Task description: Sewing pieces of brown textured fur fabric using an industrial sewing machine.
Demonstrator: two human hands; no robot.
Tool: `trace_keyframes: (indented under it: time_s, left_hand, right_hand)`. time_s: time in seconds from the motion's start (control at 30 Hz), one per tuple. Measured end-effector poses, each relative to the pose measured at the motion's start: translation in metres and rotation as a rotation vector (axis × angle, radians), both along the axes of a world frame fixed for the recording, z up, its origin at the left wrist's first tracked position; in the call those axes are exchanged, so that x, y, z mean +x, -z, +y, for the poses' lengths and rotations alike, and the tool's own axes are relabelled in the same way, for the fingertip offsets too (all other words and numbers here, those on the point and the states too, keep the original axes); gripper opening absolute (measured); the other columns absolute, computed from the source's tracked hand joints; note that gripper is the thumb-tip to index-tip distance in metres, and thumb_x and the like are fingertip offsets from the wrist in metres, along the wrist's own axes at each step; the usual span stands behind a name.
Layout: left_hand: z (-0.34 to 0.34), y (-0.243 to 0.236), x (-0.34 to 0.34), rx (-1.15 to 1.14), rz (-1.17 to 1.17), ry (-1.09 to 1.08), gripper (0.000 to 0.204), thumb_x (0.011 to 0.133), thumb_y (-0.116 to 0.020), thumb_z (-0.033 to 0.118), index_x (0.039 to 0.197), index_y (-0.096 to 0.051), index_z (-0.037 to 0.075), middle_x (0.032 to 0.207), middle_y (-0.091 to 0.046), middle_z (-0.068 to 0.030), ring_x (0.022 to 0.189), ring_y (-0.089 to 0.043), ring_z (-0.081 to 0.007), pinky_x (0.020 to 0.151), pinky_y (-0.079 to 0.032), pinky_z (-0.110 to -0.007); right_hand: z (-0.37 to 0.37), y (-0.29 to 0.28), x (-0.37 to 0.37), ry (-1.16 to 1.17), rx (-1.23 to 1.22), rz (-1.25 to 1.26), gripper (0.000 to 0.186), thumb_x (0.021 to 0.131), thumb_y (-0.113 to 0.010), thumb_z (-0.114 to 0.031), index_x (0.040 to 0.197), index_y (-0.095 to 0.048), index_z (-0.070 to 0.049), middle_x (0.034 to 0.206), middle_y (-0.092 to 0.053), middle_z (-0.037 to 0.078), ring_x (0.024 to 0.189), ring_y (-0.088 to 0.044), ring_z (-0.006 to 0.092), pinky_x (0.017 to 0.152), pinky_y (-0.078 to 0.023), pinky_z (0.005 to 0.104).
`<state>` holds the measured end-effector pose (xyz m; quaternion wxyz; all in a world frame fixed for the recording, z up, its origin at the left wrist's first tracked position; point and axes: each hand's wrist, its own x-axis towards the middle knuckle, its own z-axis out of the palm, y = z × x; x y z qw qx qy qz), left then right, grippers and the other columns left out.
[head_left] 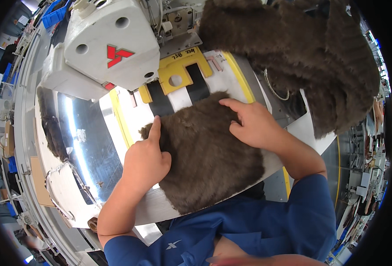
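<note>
Apparently mid-alignment: brown fur piece (211, 155) flat on the surface (154, 207), far edge just short of yellow plate (171, 73). Left hand (145, 163) and right hand (254, 125) steady that edge, index fingers extended, nothing gripped. Placement seems well along; no seam visible.

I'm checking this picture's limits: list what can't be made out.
All in the head view:
Brown fur piece, underside: hidden by its upper side.
What lies under the left hand: covered by it.
Larger brown fur: cut off by the upper edge.
Area behind the white machine head: blocked by it.
Distant items along the right rim: too small.
</note>
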<state>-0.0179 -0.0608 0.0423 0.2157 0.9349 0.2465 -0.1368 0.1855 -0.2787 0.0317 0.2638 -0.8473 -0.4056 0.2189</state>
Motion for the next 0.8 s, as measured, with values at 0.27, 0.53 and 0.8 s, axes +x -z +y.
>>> trace_keyframes:
  time_s: [0.27,0.53,0.8]
  left_hand:
    - [0.011,0.002,0.010,0.021,-0.105,0.001,0.085,0.078,-0.061,0.007,0.160,-0.046,-0.002,0.072,-0.068,-0.0284,0.070,-0.071,-0.0462,0.075,-0.059,-0.052]
    - [0.010,0.022,-0.007,0.120,-0.274,0.000,0.069,0.081,-0.063,0.005,0.148,-0.057,-0.010,0.071,-0.069,-0.0231,0.065,-0.070,-0.0397,0.067,-0.059,-0.048]
    - [0.030,0.038,0.013,0.220,-0.362,-0.009,0.063,0.084,-0.062,0.005,0.144,-0.058,-0.015,0.072,-0.068,-0.0231,0.065,-0.069,-0.0393,0.067,-0.059,-0.049]
  right_hand:
    - [0.013,-0.011,0.005,0.030,-0.106,-0.008,0.056,0.087,-0.063,-0.013,0.142,-0.066,-0.002,0.088,-0.074,0.027,0.083,-0.072,0.0451,0.083,-0.058,0.0527]
    - [0.009,-0.008,0.006,0.002,-0.093,-0.061,0.054,0.088,-0.061,-0.013,0.140,-0.067,0.001,0.093,-0.074,0.029,0.090,-0.072,0.0457,0.086,-0.058,0.0532]
    - [0.032,0.006,0.033,0.004,0.037,-0.153,0.051,0.088,-0.061,-0.008,0.138,-0.068,0.000,0.096,-0.073,0.030,0.089,-0.071,0.0456,0.085,-0.057,0.0501]
